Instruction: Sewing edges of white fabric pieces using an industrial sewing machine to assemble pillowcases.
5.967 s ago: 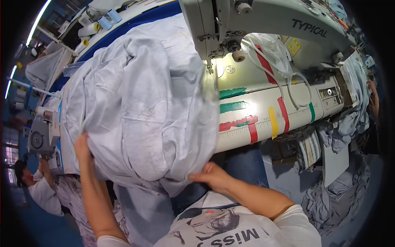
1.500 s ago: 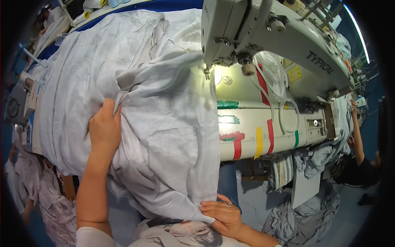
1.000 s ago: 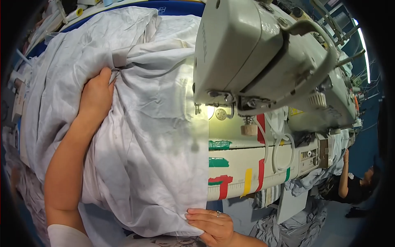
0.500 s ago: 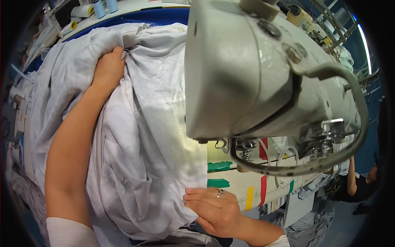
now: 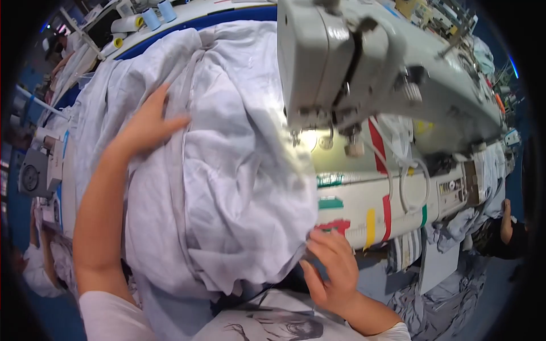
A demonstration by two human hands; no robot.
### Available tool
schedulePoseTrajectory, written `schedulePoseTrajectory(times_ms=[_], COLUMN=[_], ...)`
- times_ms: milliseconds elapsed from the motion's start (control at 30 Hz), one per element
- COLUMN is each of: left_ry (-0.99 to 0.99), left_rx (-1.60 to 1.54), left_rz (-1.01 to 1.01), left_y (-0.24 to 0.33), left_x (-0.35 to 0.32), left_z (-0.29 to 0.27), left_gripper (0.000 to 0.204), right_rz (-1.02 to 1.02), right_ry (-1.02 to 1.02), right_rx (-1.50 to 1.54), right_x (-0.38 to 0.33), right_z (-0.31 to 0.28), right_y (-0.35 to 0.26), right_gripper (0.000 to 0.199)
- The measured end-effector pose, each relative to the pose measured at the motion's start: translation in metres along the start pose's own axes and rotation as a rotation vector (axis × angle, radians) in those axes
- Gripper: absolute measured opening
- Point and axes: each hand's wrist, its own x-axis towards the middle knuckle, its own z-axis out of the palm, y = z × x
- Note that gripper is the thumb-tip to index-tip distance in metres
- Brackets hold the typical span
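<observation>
A large heap of white cloth (image 5: 227,182) lies gathered over the table at the left of a sewing machine (image 5: 352,62). My left hand (image 5: 151,122) is over the cloth's left part, thumb and fingers spread, slightly blurred by motion. A seam runs down the cloth just right of it. At the cloth's near right edge is my right hand (image 5: 335,267), its fingertips touching the border and its thumb held apart from the fingers. The machine's lit needle area (image 5: 310,139) is beside the cloth's right side.
Coloured tape strips (image 5: 371,227) mark the table's front edge right of the cloth. White cords (image 5: 418,193) hang under the machine arm. Blue thread spools (image 5: 159,16) stand at the far left. Grey cloth (image 5: 438,307) is piled at lower right; other people work at both sides.
My left hand has let go of the cloth's far part and come nearer, fingers spreading. My right hand has moved right and its thumb has opened. The view has shifted, showing the needle area.
</observation>
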Motion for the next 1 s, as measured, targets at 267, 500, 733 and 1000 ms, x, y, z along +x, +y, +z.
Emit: schedulePoseTrajectory(times_ms=[267, 500, 733, 1000], left_ry=[0.198, 0.576, 0.800, -0.527], left_rx=[0.316, -0.975, 0.882, -0.017], left_rz=[-0.345, -0.673, -0.540, 0.193], left_y=[-0.139, -0.197, -0.298, 0.052], left_x=[-0.195, -0.158, -0.161, -0.203], left_z=[-0.046, -0.188, -0.334, -0.067], left_gripper=[0.037, 0.047, 0.058, 0.038], right_rz=[0.722, 1.018, 0.785, 0.985], right_ry=[-0.273, -0.159, -0.336, -0.640], right_rx=[0.766, 1.407, 1.575, 1.685], right_x=[-0.082, -0.067, -0.067, -0.083], right_z=[0.057, 0.086, 0.044, 0.055], right_y=[-0.011, -0.022, -0.055, -0.053], right_gripper=[0.061, 0.045, 0.046, 0.058])
